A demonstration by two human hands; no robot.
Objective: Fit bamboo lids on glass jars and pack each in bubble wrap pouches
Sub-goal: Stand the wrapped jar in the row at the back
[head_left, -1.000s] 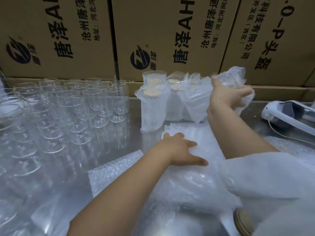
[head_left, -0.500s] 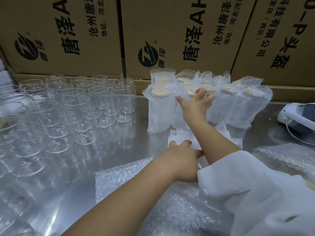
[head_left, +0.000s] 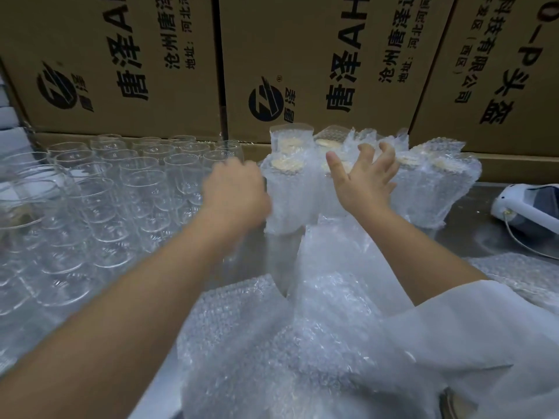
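The right hand (head_left: pixel 361 184) is spreading its fingers wide, gripping nothing, in front of the wrapped jars (head_left: pixel 423 189) clustering at twelve o'clock. The left hand (head_left: pixel 236 193) is blurring at eleven o'clock between the bare glass jars (head_left: pixel 127 189) and the wrapped ones; I cannot tell its grip. Bubble wrap pouches (head_left: pixel 272 343) are lying at six o'clock.

Both bare forearms reach forward from the bottom of the view, roughly side by side. The left hand (head_left: pixel 236 192) is seen from the back, knuckles up, its fingers curled downward and out of sight; it is blurred, so whether it grips anything cannot be told. The right hand (head_left: pixel 361 179) is raised with the palm facing forward and left, thumb (head_left: pixel 335 166) stretched out to the left, fingers spread and slightly bent, holding nothing. A loose white sleeve (head_left: pixel 472 337) covers the right upper arm.
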